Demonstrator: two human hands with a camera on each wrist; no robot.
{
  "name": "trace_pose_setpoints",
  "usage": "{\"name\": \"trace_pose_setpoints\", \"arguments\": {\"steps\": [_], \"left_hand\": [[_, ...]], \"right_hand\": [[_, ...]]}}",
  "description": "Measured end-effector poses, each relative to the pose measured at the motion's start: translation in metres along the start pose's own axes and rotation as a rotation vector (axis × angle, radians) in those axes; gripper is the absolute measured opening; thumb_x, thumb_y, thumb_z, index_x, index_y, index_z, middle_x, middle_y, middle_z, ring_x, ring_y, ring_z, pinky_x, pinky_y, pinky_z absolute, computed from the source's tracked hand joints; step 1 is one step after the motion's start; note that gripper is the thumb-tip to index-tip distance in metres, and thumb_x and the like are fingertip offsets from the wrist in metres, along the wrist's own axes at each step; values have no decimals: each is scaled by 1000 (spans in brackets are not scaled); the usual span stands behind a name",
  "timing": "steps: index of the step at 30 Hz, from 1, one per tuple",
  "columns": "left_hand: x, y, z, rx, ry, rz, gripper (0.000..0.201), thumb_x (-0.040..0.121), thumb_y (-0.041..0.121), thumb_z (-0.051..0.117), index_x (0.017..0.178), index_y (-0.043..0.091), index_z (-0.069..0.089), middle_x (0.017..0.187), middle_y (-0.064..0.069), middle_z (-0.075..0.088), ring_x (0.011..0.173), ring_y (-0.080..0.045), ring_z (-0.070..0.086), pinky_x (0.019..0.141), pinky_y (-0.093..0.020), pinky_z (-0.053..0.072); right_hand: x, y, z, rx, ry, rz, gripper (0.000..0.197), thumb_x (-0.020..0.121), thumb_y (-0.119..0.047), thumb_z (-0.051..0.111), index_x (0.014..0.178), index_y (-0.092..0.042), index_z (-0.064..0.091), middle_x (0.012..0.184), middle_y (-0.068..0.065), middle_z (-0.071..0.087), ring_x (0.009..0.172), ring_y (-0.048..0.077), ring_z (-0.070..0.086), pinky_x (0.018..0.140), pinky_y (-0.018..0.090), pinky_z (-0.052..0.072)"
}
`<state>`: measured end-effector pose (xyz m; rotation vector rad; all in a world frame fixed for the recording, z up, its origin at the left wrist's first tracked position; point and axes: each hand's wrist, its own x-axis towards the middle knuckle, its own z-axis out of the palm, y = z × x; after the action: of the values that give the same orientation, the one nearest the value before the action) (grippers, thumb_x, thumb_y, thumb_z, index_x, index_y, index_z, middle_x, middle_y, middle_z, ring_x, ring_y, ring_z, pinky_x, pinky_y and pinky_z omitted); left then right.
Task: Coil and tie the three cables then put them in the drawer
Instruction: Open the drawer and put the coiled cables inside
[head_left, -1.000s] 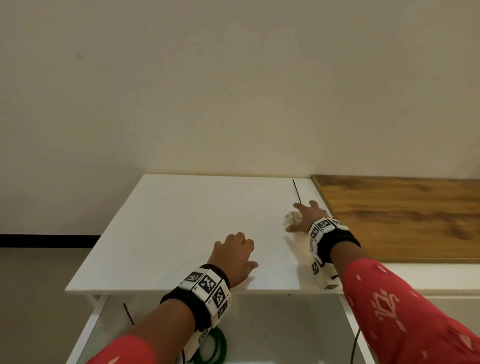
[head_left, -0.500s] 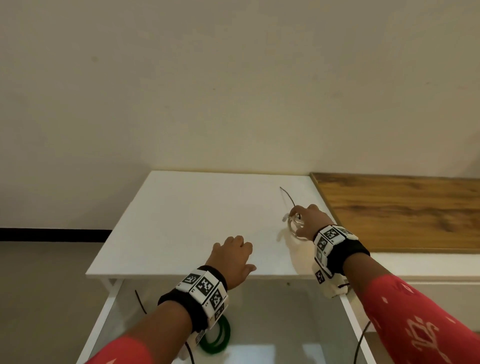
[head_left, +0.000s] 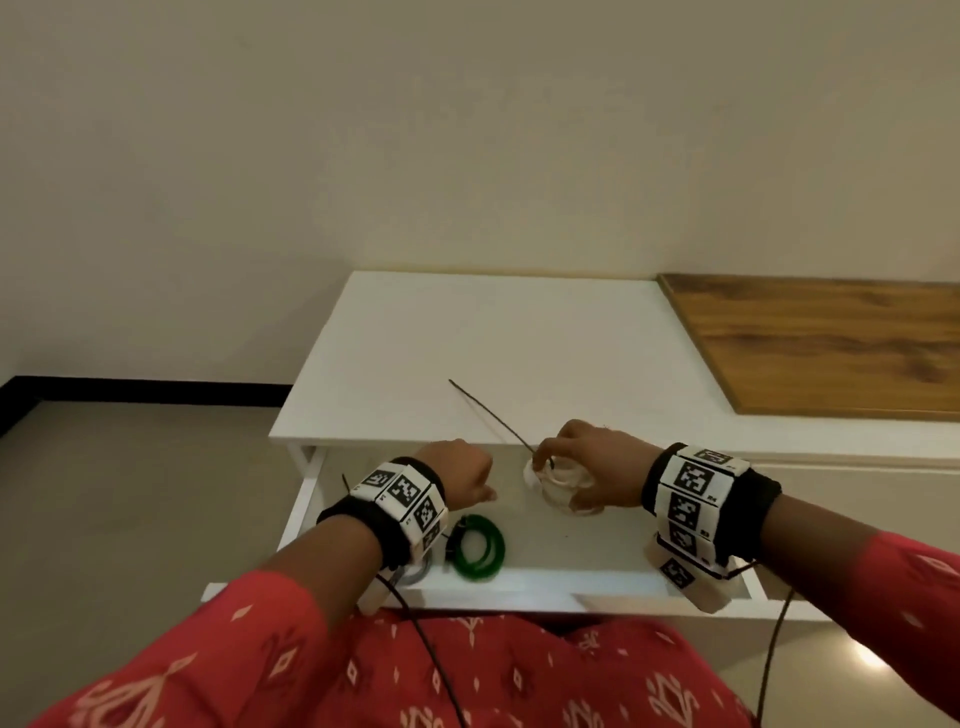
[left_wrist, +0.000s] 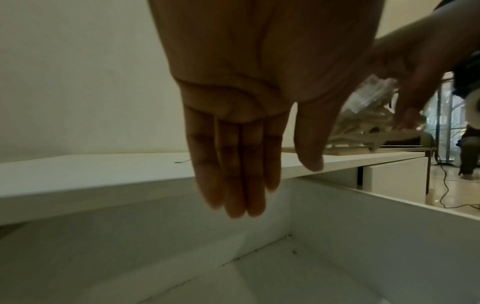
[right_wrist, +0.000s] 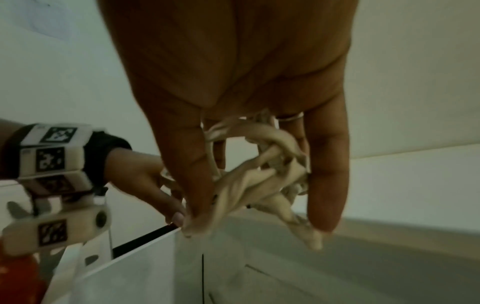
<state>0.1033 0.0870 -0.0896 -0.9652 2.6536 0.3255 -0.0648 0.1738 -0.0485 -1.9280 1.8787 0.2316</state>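
The right hand (head_left: 584, 467) has its grip closed round a coiled white cable (head_left: 558, 480), thumb and fingers (right_wrist: 189, 164) pinching the bundle from above so that the loops hang below the palm, over the open drawer (head_left: 571, 540) and just in front of the counter (head_left: 493, 343) edge. A thin dark tie (head_left: 488, 413) sticks out of that grip, slanting up and away to the left over the counter, one end loose. The left hand (head_left: 462, 480) hangs just beside the bundle, to its left, holding nothing; the left wrist view shows its fingers (left_wrist: 231, 164) straight and relaxed, pointing down into the drawer. The cable looks light, soft and limp, and the strands seem to cross one another loosely, so I would guess it could spring apart or sag if held by a single loop; taking it across the whole bunch, where the tie wraps it, looks safest. Below and to the left of the grip, on the drawer floor, lies a green coiled cable (head_left: 478, 545), and a grey coil (head_left: 413, 571) shows partly under the left wrist. The space directly beneath the bundle looks free, with only the drawer's front wall near. A wooden board (head_left: 831, 343) lies well off to the right.
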Motion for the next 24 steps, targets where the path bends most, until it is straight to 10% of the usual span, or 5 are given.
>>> {"name": "trace_pose_setpoints", "arguments": {"steps": [24], "left_hand": [[94, -50, 76, -104, -302, -117, 65, 88, 47, 49, 134, 4, 31, 135, -18, 42, 121, -32, 44, 96, -37, 39]], "right_hand": [[151, 80, 157, -150, -437, 149, 67, 79, -24, 65, 135, -26, 28, 137, 18, 30, 119, 38, 45, 89, 39, 45]]}}
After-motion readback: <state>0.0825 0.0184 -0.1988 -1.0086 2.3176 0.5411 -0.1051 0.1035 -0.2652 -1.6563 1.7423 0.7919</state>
